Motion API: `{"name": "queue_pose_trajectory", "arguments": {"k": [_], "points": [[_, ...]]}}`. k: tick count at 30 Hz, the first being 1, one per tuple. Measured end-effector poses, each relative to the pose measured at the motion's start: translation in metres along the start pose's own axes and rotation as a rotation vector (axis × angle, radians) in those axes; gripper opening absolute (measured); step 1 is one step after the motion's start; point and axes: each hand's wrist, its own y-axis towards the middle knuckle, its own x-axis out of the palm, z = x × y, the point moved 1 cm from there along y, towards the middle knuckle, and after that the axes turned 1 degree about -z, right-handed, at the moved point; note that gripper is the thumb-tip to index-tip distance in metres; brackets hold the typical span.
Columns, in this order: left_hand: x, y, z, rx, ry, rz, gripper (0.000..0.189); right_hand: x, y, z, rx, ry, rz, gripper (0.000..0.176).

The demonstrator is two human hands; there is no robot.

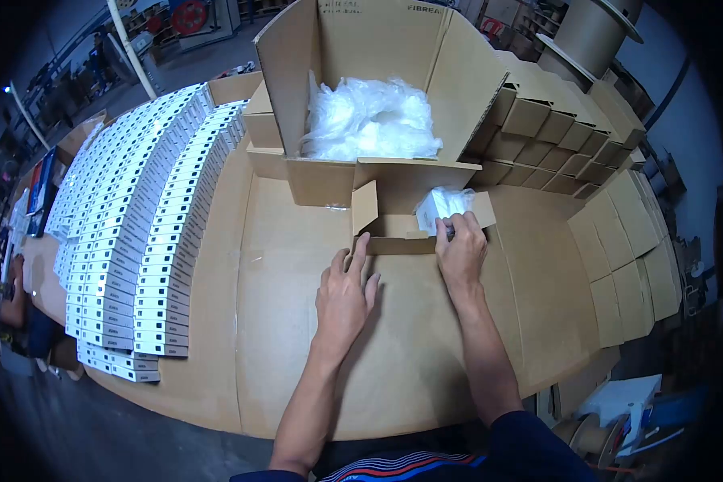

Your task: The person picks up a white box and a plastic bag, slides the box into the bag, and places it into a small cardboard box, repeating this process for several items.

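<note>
Soft shadows mark the cardboard tabletop [277, 281], plastic film [369, 120] gleams brightly, and fisheye distortion bends the darkened edges.

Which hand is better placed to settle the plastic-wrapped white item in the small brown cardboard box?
Right hand, likely: it touches the item at the right end of the box; the left hand is near the left end.

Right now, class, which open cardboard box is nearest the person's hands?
The small, low box, right at the left hand and right hand; the taller box behind it holds crumpled plastic.
</note>
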Motion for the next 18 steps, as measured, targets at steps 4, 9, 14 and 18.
{"name": "queue_pose_trajectory", "arguments": {"k": [4,9,14,18], "points": [[-0.003,-0.006,0.004,-0.037,-0.05,-0.024,0.071,-0.002,-0.013,-0.003,0.118,-0.041,-0.015,0.02],[-0.029,-0.054,-0.006,0.038,-0.143,0.117,0.079,-0.012,-0.05,-0.005,0.106,-0.018,-0.15,0.052],[-0.076,-0.109,-0.036,-0.071,-0.109,0.37,0.061,-0.012,-0.058,-0.086,-0.061,0.184,-0.108,0.076],[-0.121,-0.143,-0.076,-0.127,0.008,0.573,0.046,0.024,-0.081,-0.179,-0.378,0.446,-0.461,0.074]]}}
